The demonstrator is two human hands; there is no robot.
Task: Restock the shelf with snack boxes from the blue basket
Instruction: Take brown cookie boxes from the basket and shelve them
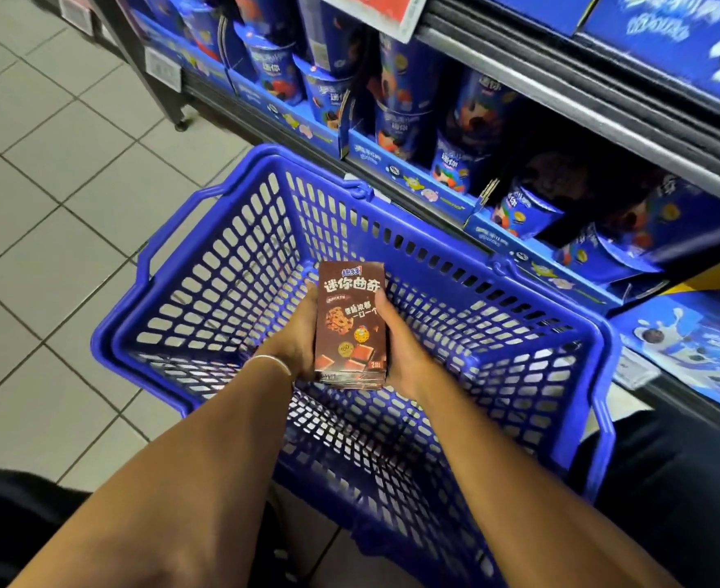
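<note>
Head — left hand (295,335), right hand (401,348) around box (351,322)

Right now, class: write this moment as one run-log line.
left hand + right hand: hold brown snack boxes | where: over blue basket | shelf: blue cups, boxes not yet placed

Glossy cardboard snack box (351,324); perforated plastic basket (455,316); glazed tile floor (52,197)
</note>
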